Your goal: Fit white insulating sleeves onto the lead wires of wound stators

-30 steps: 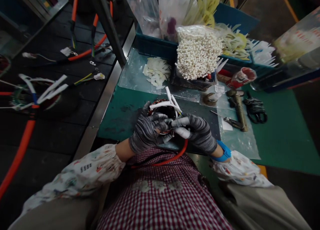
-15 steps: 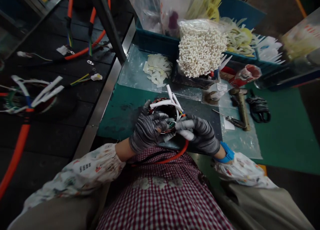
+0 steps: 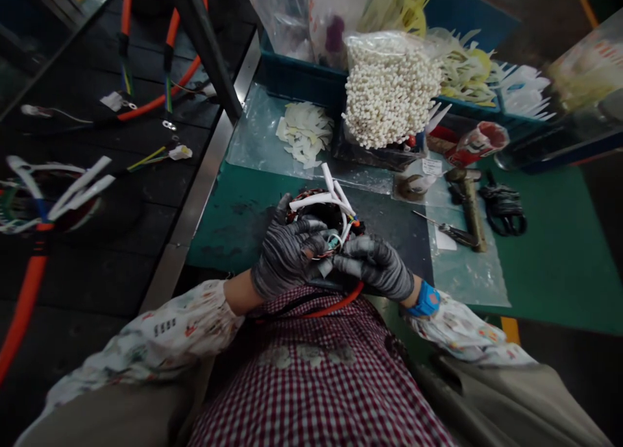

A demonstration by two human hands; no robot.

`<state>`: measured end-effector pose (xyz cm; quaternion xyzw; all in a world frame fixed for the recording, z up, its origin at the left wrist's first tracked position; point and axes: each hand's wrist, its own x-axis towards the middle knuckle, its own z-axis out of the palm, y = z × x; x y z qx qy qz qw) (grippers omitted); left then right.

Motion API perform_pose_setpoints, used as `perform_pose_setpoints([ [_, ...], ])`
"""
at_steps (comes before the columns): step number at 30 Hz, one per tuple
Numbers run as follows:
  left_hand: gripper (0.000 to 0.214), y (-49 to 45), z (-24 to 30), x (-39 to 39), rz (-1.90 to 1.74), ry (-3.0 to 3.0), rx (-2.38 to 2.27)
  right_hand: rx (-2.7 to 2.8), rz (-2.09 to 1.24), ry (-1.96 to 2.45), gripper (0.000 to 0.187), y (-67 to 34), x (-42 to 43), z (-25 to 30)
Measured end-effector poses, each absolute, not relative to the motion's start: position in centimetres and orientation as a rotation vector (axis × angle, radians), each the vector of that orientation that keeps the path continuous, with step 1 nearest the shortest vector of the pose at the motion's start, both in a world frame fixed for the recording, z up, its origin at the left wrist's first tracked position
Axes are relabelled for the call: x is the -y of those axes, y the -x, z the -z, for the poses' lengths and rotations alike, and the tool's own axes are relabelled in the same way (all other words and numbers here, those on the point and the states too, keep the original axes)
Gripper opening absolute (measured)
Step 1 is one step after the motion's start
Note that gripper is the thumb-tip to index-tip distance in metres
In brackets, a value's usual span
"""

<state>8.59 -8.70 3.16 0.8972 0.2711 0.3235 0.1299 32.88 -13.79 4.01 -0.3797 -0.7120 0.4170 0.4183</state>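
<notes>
A motor stator, a dark ring with copper-coloured windings, rests at the near edge of the green bench. White sleeves stick up from its wires, and an orange cable runs from its right side across my apron. My left hand, in a grey striped glove, is wrapped around the ring's left and near side. At the near right rim my gloved right hand is closed, fingertips pinched beside a thin white wire loop. What lies between those fingertips is hidden.
Beyond the stator are a pile of pale insulation pieces and a bag of white sticks. To the right lie a hammer, scissors and a black cord bundle. Another wired stator sits left, past the metal edge.
My right hand has shifted left and slightly down along the stator's near rim, its wrist turning inward. My left hand keeps its hold. The view has shifted slightly.
</notes>
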Motion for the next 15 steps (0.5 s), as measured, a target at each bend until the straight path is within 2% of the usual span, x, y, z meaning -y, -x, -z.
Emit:
perform_pose_setpoints([
  [3, 0.021, -8.7, -3.1, 8.6, -0.947, -2.603, -0.785, 1.987, -0.841, 0.827, 0.013, -33.2, 14.0, -5.1],
  [6, 0.026, -8.9, -3.0, 8.5, -0.965, -2.575, -0.796, 2.037, -0.902, 0.831, 0.017, -32.1, 13.8, -6.5],
  [9, 0.021, -9.0, -3.0, 8.4, -1.028, -2.607, -0.803, 1.908, -0.867, 1.012, 0.012, -29.9, 12.1, -7.0],
  [12, 0.015, -8.8, -2.8, 8.1, -1.081, -2.646, -0.72, 1.845, -0.612, 1.115, 0.012, -28.6, 9.5, -6.8],
  [15, 0.019, -7.8, -2.6, 7.6, -0.943, -2.688, -0.651, 1.69, -0.333, 1.219, 0.015, -29.4, 8.6, -6.5],
])
